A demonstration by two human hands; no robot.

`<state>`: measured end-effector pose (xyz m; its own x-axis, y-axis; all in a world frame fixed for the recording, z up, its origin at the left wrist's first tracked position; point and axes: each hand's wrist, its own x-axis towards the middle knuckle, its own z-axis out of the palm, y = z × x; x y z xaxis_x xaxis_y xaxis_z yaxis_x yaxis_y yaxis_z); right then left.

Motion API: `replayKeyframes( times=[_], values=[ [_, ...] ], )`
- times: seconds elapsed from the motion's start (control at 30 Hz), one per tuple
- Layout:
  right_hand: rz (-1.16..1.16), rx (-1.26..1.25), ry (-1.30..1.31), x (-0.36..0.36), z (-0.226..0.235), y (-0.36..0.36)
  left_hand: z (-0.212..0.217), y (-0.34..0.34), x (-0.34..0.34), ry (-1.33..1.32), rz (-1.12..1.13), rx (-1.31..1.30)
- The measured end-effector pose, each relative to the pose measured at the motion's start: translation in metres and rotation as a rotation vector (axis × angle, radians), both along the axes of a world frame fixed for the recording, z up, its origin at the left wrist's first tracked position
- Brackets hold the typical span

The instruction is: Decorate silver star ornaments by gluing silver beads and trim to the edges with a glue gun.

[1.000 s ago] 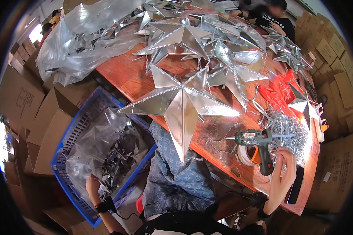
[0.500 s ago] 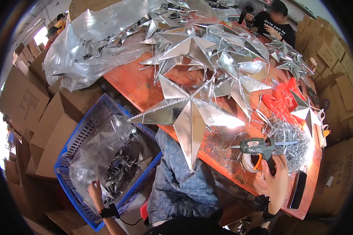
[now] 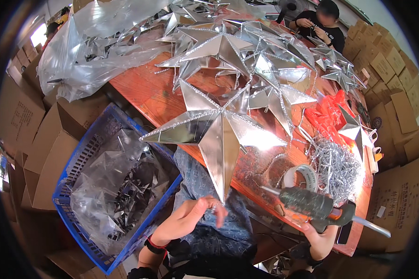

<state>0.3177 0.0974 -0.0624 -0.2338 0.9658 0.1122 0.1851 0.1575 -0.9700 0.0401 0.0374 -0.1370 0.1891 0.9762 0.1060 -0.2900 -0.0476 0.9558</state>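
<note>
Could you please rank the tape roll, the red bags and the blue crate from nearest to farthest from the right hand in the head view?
From the right hand:
1. Tape roll, just above it.
2. Red bags, farther up the table.
3. Blue crate, far left.

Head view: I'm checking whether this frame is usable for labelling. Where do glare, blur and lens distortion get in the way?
Head view: glare whitens the facets of the large silver foil star; the left hand has smeared fingertips from motion blur; the fisheye lens bends the orange-brown wooden table edge and blacks out the corners; the right hand on the glitter-coated glue gun looks sharp.
</note>
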Motion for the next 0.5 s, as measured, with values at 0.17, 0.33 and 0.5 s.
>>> replayKeyframes(
  times=[0.17, 0.33, 0.5],
  values=[
    [0.013, 0.088, 0.035, 0.031, -0.061, -0.007, 0.026, -0.016, 0.003, 0.350, 0.328, 0.015],
    [0.301, 0.358, -0.139, 0.011, -0.048, 0.007, 0.048, -0.022, 0.005, 0.741, -0.017, 0.401],
    [0.536, 0.649, -0.212, 0.006, -0.047, 0.023, 0.016, -0.027, 0.006, 0.990, 0.057, 0.234]
  ],
)
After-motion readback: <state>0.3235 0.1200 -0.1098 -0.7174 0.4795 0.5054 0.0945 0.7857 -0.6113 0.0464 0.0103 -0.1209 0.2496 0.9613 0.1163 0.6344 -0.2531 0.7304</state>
